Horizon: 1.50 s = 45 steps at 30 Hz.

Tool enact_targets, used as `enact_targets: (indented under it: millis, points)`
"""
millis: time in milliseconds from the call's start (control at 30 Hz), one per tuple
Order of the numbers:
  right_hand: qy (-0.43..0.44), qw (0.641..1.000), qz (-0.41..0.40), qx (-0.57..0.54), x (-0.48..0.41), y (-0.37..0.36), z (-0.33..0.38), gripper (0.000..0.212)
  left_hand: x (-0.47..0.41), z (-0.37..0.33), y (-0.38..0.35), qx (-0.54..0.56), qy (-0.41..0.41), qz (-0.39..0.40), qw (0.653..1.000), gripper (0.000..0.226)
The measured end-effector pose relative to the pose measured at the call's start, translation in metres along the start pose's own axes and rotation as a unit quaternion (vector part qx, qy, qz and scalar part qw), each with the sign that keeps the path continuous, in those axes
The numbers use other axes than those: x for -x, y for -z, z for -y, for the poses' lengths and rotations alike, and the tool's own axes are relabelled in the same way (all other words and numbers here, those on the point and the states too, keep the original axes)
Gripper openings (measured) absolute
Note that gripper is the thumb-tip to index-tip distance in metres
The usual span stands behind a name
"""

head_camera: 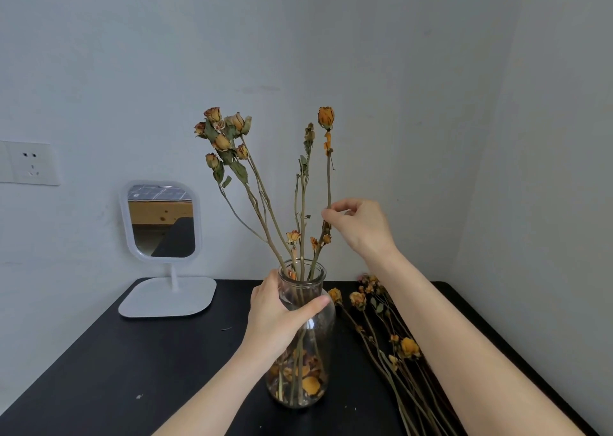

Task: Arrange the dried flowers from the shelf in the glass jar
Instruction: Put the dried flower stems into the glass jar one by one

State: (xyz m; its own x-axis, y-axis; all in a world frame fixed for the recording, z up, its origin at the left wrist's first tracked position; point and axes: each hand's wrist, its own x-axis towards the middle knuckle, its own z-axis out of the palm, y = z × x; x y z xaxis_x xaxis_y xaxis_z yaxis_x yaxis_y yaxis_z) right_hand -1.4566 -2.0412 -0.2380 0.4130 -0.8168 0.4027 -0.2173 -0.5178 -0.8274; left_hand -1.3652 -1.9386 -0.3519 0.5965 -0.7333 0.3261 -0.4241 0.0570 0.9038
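Observation:
A clear glass jar stands on the black table, with several dried orange roses upright in it and loose petals at its bottom. My left hand wraps around the jar's neck. My right hand pinches the thin stem of one tall rose between thumb and fingers, well above the jar's mouth. That stem runs down into the jar. A bundle of loose dried roses lies flat on the table to the right of the jar, partly under my right forearm.
A white stand mirror sits at the back left of the black table. White walls close in behind and on the right. A wall socket is at the far left.

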Motion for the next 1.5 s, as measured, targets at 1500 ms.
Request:
enact_targets:
  millis: [1500]
  points:
    - [-0.144,0.885,0.261,0.358,0.088,0.052,-0.186,0.019,0.022,0.044,-0.168,-0.160,0.291,0.075,0.940,0.028]
